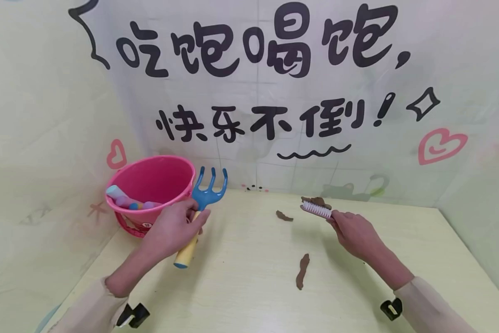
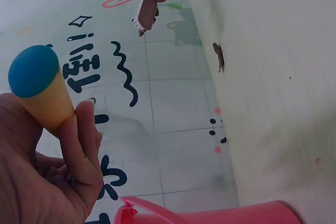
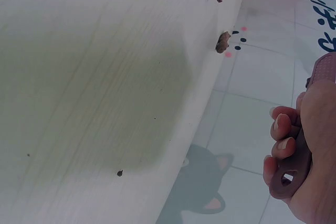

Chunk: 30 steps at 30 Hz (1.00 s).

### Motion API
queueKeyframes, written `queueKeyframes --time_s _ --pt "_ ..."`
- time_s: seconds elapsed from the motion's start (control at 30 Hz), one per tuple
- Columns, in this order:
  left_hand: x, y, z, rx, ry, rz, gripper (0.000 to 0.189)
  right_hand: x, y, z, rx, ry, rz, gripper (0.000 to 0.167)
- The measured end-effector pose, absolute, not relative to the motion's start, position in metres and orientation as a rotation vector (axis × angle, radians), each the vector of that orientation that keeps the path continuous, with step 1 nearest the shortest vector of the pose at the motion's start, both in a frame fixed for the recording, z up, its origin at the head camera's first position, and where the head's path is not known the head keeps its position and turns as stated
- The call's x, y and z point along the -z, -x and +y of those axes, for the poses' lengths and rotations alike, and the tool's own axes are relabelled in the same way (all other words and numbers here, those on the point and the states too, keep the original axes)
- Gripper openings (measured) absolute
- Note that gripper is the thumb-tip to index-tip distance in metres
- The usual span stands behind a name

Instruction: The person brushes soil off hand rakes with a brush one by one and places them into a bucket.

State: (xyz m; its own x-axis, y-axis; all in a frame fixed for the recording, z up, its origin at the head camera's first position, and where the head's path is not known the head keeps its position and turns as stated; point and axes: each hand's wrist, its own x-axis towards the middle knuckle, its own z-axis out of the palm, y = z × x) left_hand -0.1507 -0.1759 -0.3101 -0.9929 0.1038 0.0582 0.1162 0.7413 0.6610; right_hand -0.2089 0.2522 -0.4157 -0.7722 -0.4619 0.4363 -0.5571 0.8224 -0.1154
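Observation:
My left hand (image 1: pixel 172 226) grips the yellow handle of a toy rake (image 1: pixel 209 194), its three blue prongs pointing up. The handle's blue end cap (image 2: pixel 34 69) faces the left wrist camera. In my right hand (image 1: pixel 355 233) is a brush (image 1: pixel 316 209) with white bristles and a brown back, raised above the table; its dark handle (image 3: pixel 299 163) has a hole at the end. A brown clay-like lump (image 1: pixel 316 201) shows along the brush's far edge; how it is attached is hidden. Two more brown strips, one farther back (image 1: pixel 284 216) and one nearer (image 1: pixel 302 272), lie on the table.
A pink bucket (image 1: pixel 162 180) stands at the back left, close to my left hand, with several pastel-coloured pieces (image 1: pixel 128 201) inside. Behind the pale table (image 1: pixel 249 249) rises a printed wall sheet (image 1: pixel 241 157). Tiny dark crumbs (image 3: pixel 119 173) dot the tabletop.

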Motion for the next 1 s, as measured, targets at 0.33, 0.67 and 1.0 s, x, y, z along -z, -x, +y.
queueKeyframes --time_s 0.33,0.67,1.0 --pt "0.28 0.16 -0.209 0.838 0.23 -2.981 0.033 0.419 0.206 0.253 -0.352 -0.76 -2.63 0.017" --pt "0.244 0.168 -0.243 0.731 0.318 -3.033 0.03 0.417 0.206 0.254 -0.356 -0.754 -2.639 0.016" --pt "0.22 0.189 -0.275 0.666 0.381 -3.209 0.026 0.418 0.203 0.255 -0.344 -0.756 -2.652 0.017"
